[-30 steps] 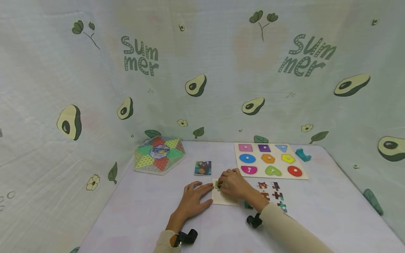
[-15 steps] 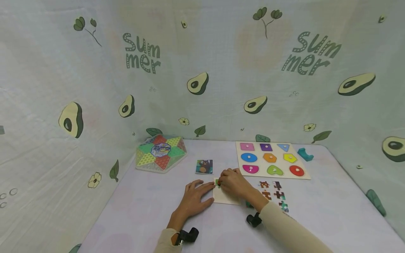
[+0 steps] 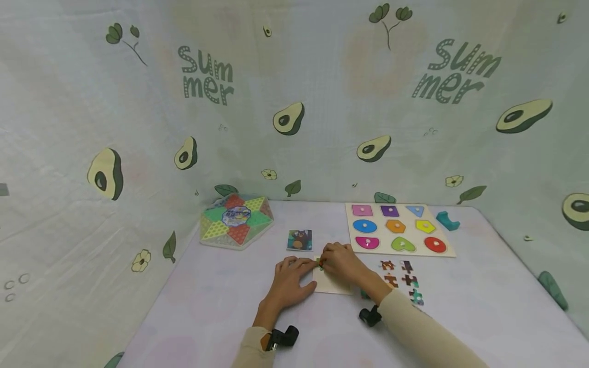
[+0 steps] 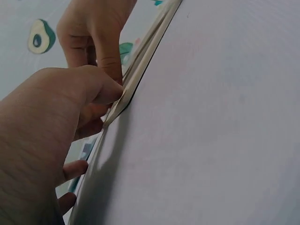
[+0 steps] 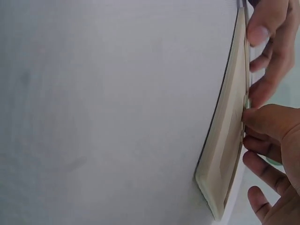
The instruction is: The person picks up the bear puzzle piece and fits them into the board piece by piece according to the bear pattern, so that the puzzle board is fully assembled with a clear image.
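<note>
A small pale wooden puzzle tray [image 3: 332, 284] lies on the table between the hands. My right hand [image 3: 342, 261] pinches a small green and red jigsaw piece [image 3: 320, 262] at the tray's upper left corner, its fingers covering most of it. From the left, my left hand [image 3: 290, 281] reaches its index finger to that same corner, while the thumb touches the tray's left edge. In the right wrist view the tray's raised rim [image 5: 213, 159] shows, with the right fingertips over its inside. Several loose bear jigsaw pieces [image 3: 408, 280] lie right of the tray, partly behind the right forearm.
Behind the tray lies a small bear picture card [image 3: 299, 240]. A shape board [image 3: 377, 240] with colourful knobbed pieces is at the back right, beside a teal curved block [image 3: 447, 221]. A hexagonal star-patterned game board [image 3: 236, 221] sits at the back left.
The left hand has shifted slightly up and right, its index finger now over the tray's corner by the piece. The right hand keeps pinching there. The head view has tilted slightly.
</note>
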Demonstrator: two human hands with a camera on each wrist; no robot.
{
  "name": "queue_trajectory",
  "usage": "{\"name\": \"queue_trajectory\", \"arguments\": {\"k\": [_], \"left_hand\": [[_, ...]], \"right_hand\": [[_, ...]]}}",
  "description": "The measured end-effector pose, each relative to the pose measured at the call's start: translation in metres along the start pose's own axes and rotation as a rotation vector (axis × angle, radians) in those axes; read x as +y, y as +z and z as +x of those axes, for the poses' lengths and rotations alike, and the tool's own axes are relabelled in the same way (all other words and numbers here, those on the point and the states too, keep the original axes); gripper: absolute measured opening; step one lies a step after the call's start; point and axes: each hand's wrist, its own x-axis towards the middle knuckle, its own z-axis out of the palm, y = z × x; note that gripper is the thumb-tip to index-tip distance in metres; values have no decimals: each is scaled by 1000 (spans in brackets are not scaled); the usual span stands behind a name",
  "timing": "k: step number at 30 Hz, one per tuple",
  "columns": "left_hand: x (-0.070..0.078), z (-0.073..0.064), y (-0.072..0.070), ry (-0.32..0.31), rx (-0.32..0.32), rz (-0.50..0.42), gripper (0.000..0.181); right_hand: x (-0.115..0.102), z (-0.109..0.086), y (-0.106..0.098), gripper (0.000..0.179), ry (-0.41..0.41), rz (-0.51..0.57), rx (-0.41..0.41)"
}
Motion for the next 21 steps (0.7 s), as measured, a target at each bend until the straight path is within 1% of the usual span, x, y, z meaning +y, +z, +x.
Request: {"name": "queue_trajectory", "arguments": {"k": [2, 5, 8, 10, 13, 15, 18, 21], "left_hand": [[3, 3, 3, -2, 8, 11, 47], [7, 2, 6, -19, 10, 28, 46], [9, -2, 6, -27, -6, 32, 48], [10, -4, 6, -19, -9, 35, 51], [9, -4, 4, -8, 0, 55, 54], [9, -3, 3, -8, -2, 63, 56], [10, -1, 2, -12, -24, 67, 58], [12, 1, 1, -20, -46, 57, 61]], "right_hand": [[1, -1, 0, 10, 0, -8, -8], [0, -4, -2, 14, -7, -42, -57], [-2, -10, -11, 19, 13, -39, -112], [-1, -14, -20, 21, 43, -13, -126], [3, -21, -36, 22, 82, 32, -105], [8, -25, -46, 22, 91, 45, -88], [17, -35, -59, 21, 108, 44, -81], [26, -48, -67, 22, 135, 33, -90]]}}
